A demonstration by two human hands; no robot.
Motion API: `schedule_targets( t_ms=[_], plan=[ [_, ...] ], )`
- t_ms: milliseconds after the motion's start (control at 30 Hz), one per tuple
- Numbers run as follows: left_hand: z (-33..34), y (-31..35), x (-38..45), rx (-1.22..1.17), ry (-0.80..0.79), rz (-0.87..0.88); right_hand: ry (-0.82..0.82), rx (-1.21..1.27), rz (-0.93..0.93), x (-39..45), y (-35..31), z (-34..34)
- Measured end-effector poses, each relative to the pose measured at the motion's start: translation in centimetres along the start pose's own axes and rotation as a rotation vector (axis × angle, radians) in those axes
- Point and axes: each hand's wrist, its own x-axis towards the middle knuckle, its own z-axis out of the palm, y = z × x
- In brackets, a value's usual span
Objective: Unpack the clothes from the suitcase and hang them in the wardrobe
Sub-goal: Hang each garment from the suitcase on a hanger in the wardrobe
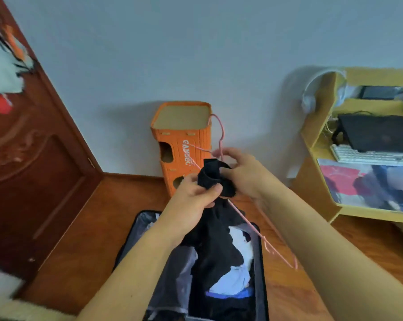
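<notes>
Forearms, open suitcase (135,246) rim below

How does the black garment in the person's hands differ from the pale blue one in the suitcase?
The black cloth garment is lifted, hanging bunched from both hands; the pale blue cloth garment lies in the open dark suitcase. The black one is being worked onto a thin pink wire hanger; the blue one has no hanger. Left hand and right hand grip only the black one. Both are crumpled.

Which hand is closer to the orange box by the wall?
Left. The left hand overlaps the orange box in the picture; the right hand sits just to its right.
</notes>
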Motion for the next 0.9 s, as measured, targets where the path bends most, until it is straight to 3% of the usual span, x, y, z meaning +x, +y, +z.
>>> schedule_targets(
  t_ms=[100,200,233,333,400,433,533,633,700,767,900],
  plan=[
    [-0.7,-1.3,-2.2,0.141,-0.111,-0.024,0.107,0.063,-0.085,2.1,-4.3,-0.6],
    [-0.5,-3.8,-4.1,0.367,-0.319,-0.165,0.077,0.050,-0.164,3.0,-8.3,-2.0],
    [-0.7,-4.7,-4.1,0.385,-0.299,-0.187,0.030,0.061,-0.187,2.7,-9.2,-2.5],
    [-2.2,-6.0,-2.7,0.210,0.063,-0.212,-0.060,0.148,-0.234,1.5,-10.6,-4.6],
    [-3.4,-5.5,-1.4,0.221,0.179,-0.145,-0.082,0.176,-0.251,0.8,-11.4,-6.3],
    [-3.8,-5.4,-0.7,0.282,0.131,-0.116,-0.093,0.183,-0.260,0.4,-11.7,-7.0],
    [-3.0,-3.4,1.0,0.442,-0.215,-0.070,-0.120,0.177,-0.300,-0.8,-12.9,-8.2],
    [0.2,-1.9,1.7,0.421,-0.468,-0.048,0.039,0.176,-0.297,-1.4,-14.2,-8.9],
    [2.9,-3.2,1.9,0.387,-0.355,0.059,0.170,0.222,-0.274,-1.6,-15.0,-9.3],
    [4.8,-5.4,2.2,0.420,-0.078,0.173,0.254,0.250,-0.285,-1.8,-15.6,-10.0],
    [1.5,-7.5,5.4,0.405,0.090,-0.018,0.401,0.152,-0.277,-2.6,-15.9,-12.5]
  ],
)
